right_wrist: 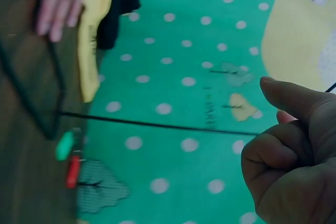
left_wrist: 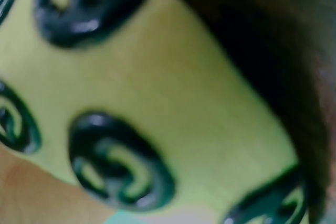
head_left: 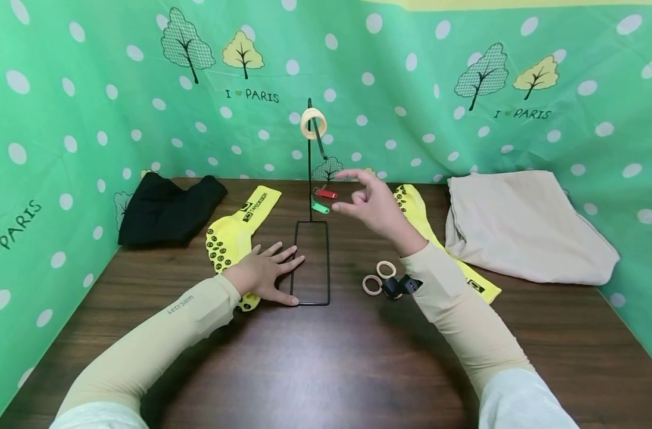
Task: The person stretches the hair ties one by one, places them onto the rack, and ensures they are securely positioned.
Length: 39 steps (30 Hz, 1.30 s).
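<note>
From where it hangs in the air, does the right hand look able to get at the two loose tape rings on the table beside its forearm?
Probably yes. The right hand is raised, holding nothing, and the tape rings lie uncovered on the table left of its forearm. Only a small black object touches them; nothing covers them from above.

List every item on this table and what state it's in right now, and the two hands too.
Wire stand: upright, base flat.
Tape ring: hanging on the stand's top.
Left hand: flat, fingers spread, at the base frame.
Right hand: raised, holding nothing.
Two loose rings: lying flat.
Red and green key tags: lying by the stand.
Left yellow sock: flat.
Black cloth: bunched.
Beige cloth: folded.
</note>
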### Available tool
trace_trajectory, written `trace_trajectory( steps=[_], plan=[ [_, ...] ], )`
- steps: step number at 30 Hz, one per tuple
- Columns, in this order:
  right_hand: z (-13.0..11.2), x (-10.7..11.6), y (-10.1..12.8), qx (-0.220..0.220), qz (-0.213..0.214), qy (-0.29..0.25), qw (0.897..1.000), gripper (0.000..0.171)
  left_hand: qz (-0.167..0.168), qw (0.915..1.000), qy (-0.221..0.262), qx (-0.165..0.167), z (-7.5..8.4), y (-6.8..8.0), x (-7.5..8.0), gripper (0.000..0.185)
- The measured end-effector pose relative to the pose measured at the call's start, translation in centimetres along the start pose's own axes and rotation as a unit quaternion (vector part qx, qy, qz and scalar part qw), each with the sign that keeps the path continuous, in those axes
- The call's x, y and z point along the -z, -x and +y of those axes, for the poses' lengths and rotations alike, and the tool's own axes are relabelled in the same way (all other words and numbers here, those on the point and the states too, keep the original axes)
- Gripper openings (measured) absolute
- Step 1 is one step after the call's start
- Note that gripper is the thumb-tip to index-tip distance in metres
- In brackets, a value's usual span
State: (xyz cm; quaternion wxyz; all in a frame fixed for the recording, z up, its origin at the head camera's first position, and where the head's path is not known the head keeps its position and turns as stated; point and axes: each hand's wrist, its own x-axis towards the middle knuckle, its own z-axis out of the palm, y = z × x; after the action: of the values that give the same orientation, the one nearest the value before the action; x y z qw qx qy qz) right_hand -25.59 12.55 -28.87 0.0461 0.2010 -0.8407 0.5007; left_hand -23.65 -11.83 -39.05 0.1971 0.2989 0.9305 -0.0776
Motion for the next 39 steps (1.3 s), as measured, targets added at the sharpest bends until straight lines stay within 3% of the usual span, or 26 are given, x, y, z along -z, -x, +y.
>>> trace_trajectory(
  steps=[16,25,31,39],
  plan=[
    [8.4,1.1,3.3,-0.112,-0.088,0.002,0.990,0.047,0.006,1.0000,0.005,-0.003,-0.4,0.0,-0.2,0.099],
    [11.7,2.9,4.7,-0.210,-0.155,-0.021,0.965,0.053,0.002,1.0000,0.008,0.004,-0.4,-0.2,-0.4,0.100],
    [13.0,3.9,5.4,-0.221,-0.190,-0.019,0.956,0.050,0.002,0.9999,0.010,0.001,-0.4,-0.2,-0.4,0.099],
    [13.6,5.0,6.0,-0.262,-0.236,-0.019,0.935,0.051,-0.001,1.0000,0.009,0.002,-0.4,-0.2,-0.3,0.100]
  ],
)
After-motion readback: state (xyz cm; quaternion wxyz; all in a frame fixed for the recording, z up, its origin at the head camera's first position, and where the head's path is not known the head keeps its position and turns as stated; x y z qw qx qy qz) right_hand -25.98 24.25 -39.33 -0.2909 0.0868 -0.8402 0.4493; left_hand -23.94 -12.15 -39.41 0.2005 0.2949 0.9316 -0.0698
